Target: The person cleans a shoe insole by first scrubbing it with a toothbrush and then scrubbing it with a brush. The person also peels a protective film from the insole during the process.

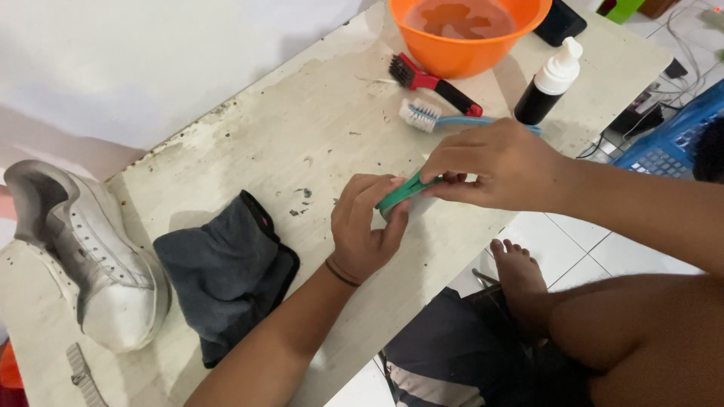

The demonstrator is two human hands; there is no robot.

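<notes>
A green lid (403, 190) is pinched at table (302, 136) centre by the left hand (366, 226) and the right hand (494, 167), both closed on it. Brushes (434, 79) and a basin (467, 34) are seen at 12 o'clock, a cloth (222, 271) and shoe (83, 249) at 9.

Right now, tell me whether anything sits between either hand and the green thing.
Nothing does. Both hands are already on the green thing: the left hand pinches its lower end, the right hand its upper end. The cloth, shoe and brushes all lie off to the sides on the table.
</notes>
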